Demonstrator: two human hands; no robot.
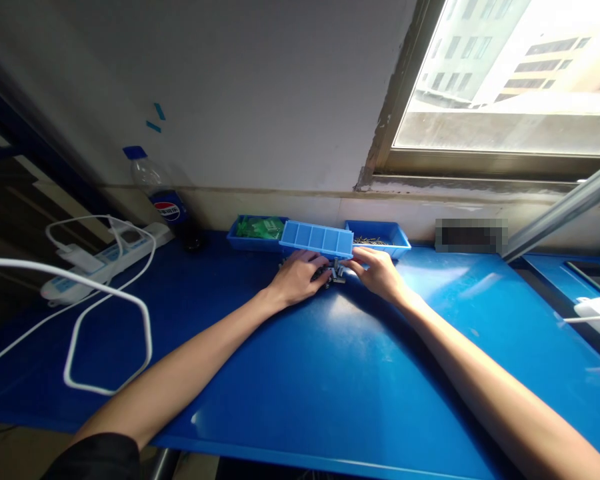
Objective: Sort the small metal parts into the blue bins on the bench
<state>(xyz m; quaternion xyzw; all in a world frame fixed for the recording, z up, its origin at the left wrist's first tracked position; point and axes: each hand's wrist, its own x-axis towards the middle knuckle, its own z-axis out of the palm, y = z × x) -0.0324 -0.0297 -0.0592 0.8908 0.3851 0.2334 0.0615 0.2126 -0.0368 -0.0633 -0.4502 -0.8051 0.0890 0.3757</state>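
A light-blue plastic bin (316,238) with a ribbed face stands tilted on the table, that face turned towards me. Small metal parts (337,272) lie bunched along its lower edge, partly covered by my fingers. My left hand (300,275) is over the left side of this bunch, palm down, its thumb apart from the fingers. At the bin's lower right corner is my right hand (375,270), thumb and forefinger apart beside the metal parts. Its fingertips are close to the bin's edge; whether they touch it I cannot tell.
Behind, a blue bin (233,239) holds green packets and another blue bin (403,241) holds thin metal pieces. A cola bottle (173,203), a power strip (107,267) and white cable (147,333) are left. A slanted metal bar (565,210) crosses the right.
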